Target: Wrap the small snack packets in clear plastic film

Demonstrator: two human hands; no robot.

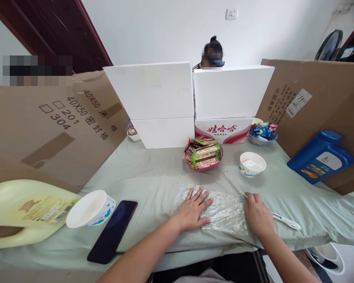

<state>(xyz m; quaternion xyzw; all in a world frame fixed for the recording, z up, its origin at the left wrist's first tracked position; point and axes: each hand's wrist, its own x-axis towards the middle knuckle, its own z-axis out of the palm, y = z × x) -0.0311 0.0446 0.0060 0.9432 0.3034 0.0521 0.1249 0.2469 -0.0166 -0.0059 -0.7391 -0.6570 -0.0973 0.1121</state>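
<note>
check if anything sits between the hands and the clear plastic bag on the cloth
Nothing visible does. The left hand lies flat on the clear plastic bag, and the right hand rests at its right edge. The white pen-like tool lies beyond the right hand.

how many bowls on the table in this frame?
5. Red snack bowl centre; white bowl right of it; tipped white bowl by the phone; two partly hidden beside the boxes. More may be hidden.
</note>
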